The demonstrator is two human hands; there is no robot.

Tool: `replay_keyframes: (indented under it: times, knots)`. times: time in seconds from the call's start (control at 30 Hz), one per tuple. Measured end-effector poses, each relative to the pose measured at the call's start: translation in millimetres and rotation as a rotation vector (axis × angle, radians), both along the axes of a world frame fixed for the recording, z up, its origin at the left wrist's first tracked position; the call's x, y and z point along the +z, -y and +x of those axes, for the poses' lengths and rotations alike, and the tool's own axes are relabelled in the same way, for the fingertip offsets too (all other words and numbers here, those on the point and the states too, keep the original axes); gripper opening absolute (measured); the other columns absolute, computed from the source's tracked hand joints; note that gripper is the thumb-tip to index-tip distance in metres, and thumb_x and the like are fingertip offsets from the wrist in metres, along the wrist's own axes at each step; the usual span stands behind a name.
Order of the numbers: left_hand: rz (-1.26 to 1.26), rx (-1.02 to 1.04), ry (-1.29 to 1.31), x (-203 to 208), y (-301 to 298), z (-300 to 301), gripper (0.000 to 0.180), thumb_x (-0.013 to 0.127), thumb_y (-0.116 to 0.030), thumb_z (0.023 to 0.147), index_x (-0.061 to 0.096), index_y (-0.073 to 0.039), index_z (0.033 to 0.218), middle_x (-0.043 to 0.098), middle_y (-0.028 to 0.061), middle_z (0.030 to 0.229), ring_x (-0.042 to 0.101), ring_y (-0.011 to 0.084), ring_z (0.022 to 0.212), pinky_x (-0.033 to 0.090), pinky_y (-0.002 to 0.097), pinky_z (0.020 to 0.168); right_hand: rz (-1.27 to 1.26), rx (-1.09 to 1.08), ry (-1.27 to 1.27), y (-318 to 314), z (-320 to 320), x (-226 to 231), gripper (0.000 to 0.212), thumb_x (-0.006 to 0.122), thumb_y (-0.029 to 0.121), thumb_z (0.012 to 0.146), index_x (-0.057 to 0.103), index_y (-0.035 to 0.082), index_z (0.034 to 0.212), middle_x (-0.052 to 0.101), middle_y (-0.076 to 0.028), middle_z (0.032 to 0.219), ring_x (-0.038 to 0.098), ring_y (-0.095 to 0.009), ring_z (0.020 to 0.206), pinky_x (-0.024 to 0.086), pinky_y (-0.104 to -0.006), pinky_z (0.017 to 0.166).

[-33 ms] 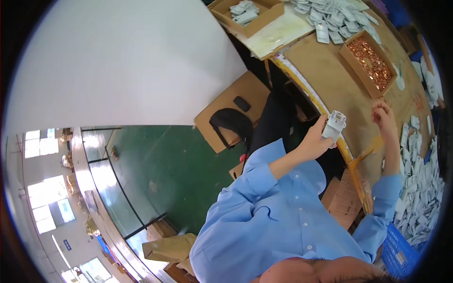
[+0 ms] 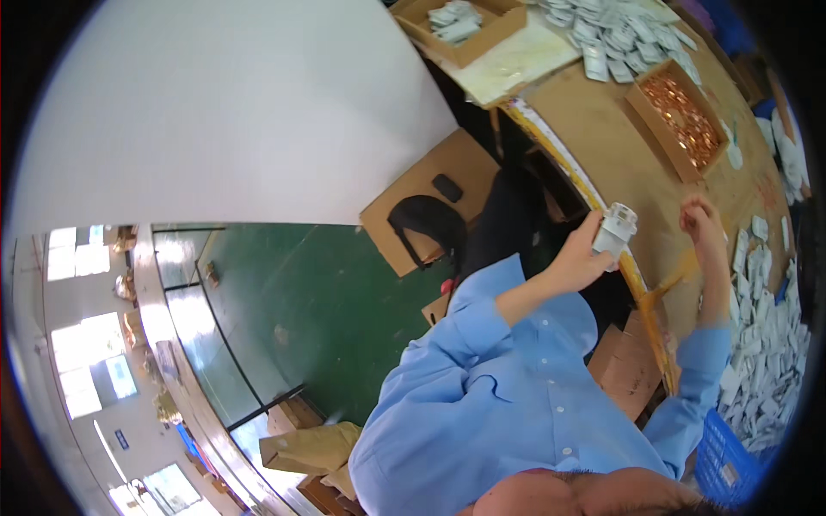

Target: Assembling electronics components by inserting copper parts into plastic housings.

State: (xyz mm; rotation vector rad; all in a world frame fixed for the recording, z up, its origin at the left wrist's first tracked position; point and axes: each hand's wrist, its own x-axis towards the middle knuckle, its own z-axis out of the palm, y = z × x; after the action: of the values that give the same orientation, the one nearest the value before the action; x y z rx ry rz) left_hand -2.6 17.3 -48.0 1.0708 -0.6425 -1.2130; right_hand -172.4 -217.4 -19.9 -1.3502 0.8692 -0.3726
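A small white plastic part is held above the counter's edge

Head view: the white part [image 2: 616, 230] is clenched in the left hand [image 2: 578, 258] over the counter [image 2: 619, 146]; the right hand [image 2: 701, 219] is raised nearby, fingers curled — whether anything is pinched cannot be told. The part could be dropped off the edge if the grip were loosened — the copper-filled box [image 2: 680, 116] lies well apart

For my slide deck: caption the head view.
Left hand grips a small white plastic part above a cardboard-covered table; right hand hovers nearby.
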Motion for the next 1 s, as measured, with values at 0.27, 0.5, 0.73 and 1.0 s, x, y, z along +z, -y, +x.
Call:
replay_keyframes:
  times: [0.27,0.5,0.73,1.0]
  knots:
    - [-0.052,-0.024,0.000,7.9,-12.7,-2.0,0.047,0.051,0.001,0.078,0.040,-0.004,0.123,0.057,0.0087,0.093,0.060,0.0153,0.073,0.051,0.0295,0.068,-0.064,-0.099,0.102,-76.0,-42.5,-35.3,0.008,0.060,0.011,0.090,0.059,0.004,0.094,0.052,0.001,0.076,0.050,-0.008,0.065,0.039,-0.0218,0.059]
    - [-0.060,-0.043,0.051,5.3,-55.7,19.9,0.049,0.050,0.003,0.078,0.038,-0.005,0.124,0.056,0.0086,0.091,0.058,0.0147,0.071,0.049,0.0294,0.063,0.056,-0.140,0.265,-150.6,-15.6,-43.5,0.010,0.059,0.013,0.093,0.054,0.006,0.097,0.053,0.000,0.073,0.054,-0.008,0.061,0.043,-0.0193,0.055]
    - [-0.024,-0.111,0.216,-2.6,-80.7,34.4,0.055,0.052,0.001,0.077,0.036,-0.007,0.129,0.058,0.0096,0.094,0.059,0.0153,0.074,0.050,0.0305,0.064,0.110,-0.305,0.242,-226.8,21.2,-29.8,0.012,0.062,0.012,0.085,0.053,0.006,0.091,0.060,-0.004,0.076,0.059,-0.010,0.064,0.049,-0.0199,0.058]
    - [-0.009,-0.438,0.058,-2.7,-68.6,31.2,0.058,0.051,0.000,0.085,0.031,-0.005,0.139,0.056,0.0084,0.115,0.059,0.0145,0.096,0.052,0.0284,0.077,0.041,-0.334,0.300,-259.6,23.3,26.6,0.008,0.062,0.003,0.085,0.058,0.000,0.091,0.067,-0.010,0.082,0.067,-0.014,0.074,0.054,-0.0252,0.066]
